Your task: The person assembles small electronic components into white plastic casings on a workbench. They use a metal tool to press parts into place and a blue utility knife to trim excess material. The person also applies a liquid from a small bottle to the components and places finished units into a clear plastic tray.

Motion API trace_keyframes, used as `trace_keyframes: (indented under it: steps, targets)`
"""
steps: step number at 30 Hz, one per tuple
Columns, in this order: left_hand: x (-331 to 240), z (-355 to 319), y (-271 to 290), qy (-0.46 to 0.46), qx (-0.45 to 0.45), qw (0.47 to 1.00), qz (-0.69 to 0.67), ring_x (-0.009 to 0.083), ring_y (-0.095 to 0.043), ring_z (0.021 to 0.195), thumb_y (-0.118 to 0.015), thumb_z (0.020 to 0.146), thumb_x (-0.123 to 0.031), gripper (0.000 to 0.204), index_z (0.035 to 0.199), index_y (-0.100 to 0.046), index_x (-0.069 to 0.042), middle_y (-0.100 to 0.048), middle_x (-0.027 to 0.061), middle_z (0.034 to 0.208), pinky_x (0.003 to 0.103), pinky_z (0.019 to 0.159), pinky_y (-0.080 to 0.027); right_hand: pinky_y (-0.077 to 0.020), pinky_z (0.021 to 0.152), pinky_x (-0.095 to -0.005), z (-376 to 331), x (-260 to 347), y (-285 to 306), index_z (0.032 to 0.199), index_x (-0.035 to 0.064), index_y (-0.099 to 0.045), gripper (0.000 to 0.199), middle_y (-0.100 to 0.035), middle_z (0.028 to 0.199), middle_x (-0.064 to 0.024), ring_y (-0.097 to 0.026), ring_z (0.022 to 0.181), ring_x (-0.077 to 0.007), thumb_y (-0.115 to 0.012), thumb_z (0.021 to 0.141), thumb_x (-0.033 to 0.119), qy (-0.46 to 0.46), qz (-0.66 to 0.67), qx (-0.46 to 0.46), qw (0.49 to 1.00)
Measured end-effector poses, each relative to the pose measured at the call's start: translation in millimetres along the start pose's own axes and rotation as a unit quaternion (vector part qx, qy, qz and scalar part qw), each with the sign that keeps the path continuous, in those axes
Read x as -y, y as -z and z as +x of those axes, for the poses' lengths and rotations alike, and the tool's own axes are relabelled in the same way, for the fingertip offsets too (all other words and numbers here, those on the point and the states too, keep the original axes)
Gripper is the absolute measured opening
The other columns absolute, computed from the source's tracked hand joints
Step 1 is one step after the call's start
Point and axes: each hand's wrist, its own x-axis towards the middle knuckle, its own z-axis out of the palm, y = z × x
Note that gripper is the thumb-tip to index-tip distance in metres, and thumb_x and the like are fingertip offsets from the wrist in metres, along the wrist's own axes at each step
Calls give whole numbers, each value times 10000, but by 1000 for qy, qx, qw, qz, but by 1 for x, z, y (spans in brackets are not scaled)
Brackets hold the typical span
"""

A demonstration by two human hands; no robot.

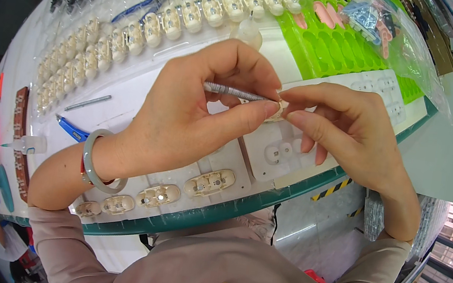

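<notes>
Your left hand (183, 119) is closed on a thin grey tool (233, 91), gripped between thumb and forefinger, its tip driven toward the small cream part (280, 109) that your right hand (347, 134) pinches between thumb and fingertips; the two hands meet over the white tray (271, 147), which serves as the reference here. The part is held clear above that tray, not seated in any pocket. Nearest you from the tray, along the green bench edge (229, 210), a row of cream assemblies (209, 182) lies in its pockets, each showing a metal insert, which reads as finished pieces. Directly under the hands the tray shows bare pockets, so I judge that positions remain to be filled. Left of the tray lie a blue-handled tool (72, 129) and a slim grey rod (87, 102). Beyond the tray a long curved line of cream parts (137, 35) runs across clear trays; whether those are worked or waiting cannot be told. Farthest from the tray stand a green moulded tray (342, 48) and a clear bag of small parts (377, 21). Work appears mid-run, with one piece in hand.
</notes>
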Motion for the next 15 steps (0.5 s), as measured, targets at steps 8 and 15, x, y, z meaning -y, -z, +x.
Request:
trace_keyframes:
  steps: [8, 15]
  targets:
    - [-4, -10, 0, -40, -5, 999, 23, 119, -578, 896, -615, 813, 39, 117, 906, -552, 9, -599, 78, 953, 265, 809, -487, -479, 445, -209, -1, 6, -9, 977, -54, -627, 182, -652, 757, -79, -606, 561, -91, -573, 872, 86, 4, 91, 10, 996]
    - [-10, -18, -6, -73, -27, 996, 34, 128, -588, 877, -646, 745, 71, 121, 815, -570, 8, -598, 91, 950, 261, 789, -504, -445, 450, -210, -9, 3, -18, 877, -24, -626, 108, -638, 686, -43, -574, 536, -58, -617, 816, 64, 35, 76, -14, 996]
